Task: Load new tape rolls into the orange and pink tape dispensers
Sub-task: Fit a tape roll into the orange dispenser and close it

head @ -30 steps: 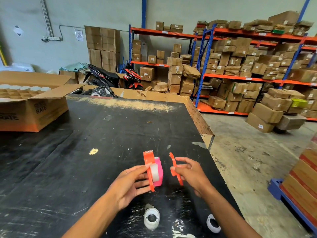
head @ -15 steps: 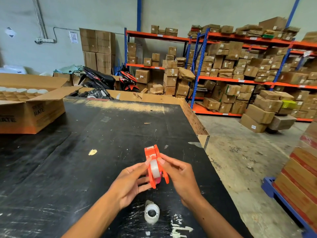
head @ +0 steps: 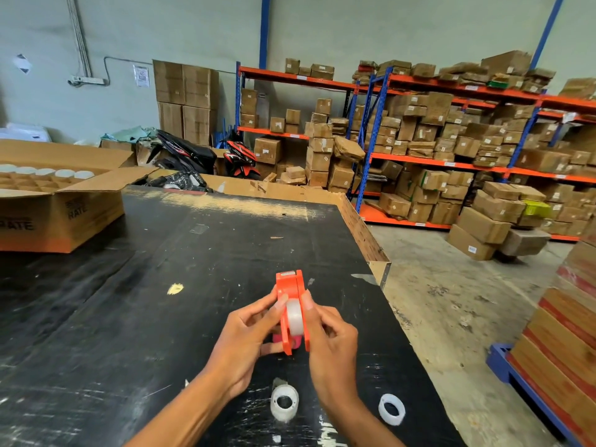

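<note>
I hold an orange tape dispenser upright above the black table, with a clear tape roll sitting between its two side plates. My left hand grips its left side and my right hand presses its right side, both thumbs on the top edges. A bit of the pink dispenser shows just below the orange one, mostly hidden by my hands. A clear tape roll lies on the table below my hands, and a white ring lies to its right.
An open cardboard box with white rolls stands on the table's far left. The table's right edge drops to a concrete floor. Shelves of cartons fill the back right, and stacked boxes on a blue pallet stand at the right.
My right hand brought the loose orange side plate onto the dispenser and closed it over the tape roll. Both hands now squeeze the assembled dispenser.
</note>
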